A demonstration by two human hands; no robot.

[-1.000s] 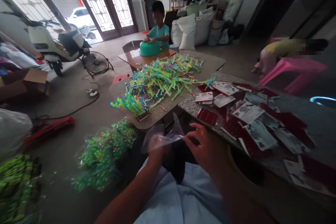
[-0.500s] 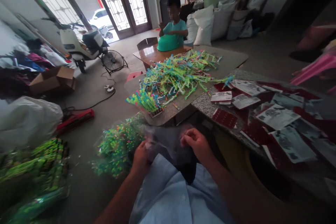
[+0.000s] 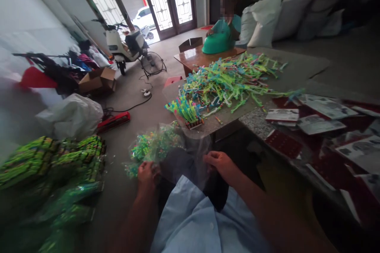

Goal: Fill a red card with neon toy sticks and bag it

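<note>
A clear, thin plastic bag [image 3: 197, 152] is spread over my lap, partly see-through and hard to trace at its edges. My left hand [image 3: 147, 172] pinches its left side, and my right hand [image 3: 221, 165] pinches its right side. Just beyond my left hand lies a heap of small green and multicoloured pieces [image 3: 157, 141], seemingly under clear plastic. On the table corner ahead, a row of green and blue strips [image 3: 185, 110] stands upright in a small holder. A loose pile of similar strips [image 3: 231, 79] lies behind it.
Packed green bundles [image 3: 26, 160] lie at the left near a white sack [image 3: 73, 116]. On the right, a granite tabletop [image 3: 257, 120] carries printed cards [image 3: 282, 114] and dark red sheets. Across the table, a person leans on a green basin [image 3: 216, 43]. A floor fan [image 3: 152, 64] stands farther back.
My view has swung left. My hands are farther apart, with the clear bag stretched wider between them. The person across the table has raised a hand towards their head.
</note>
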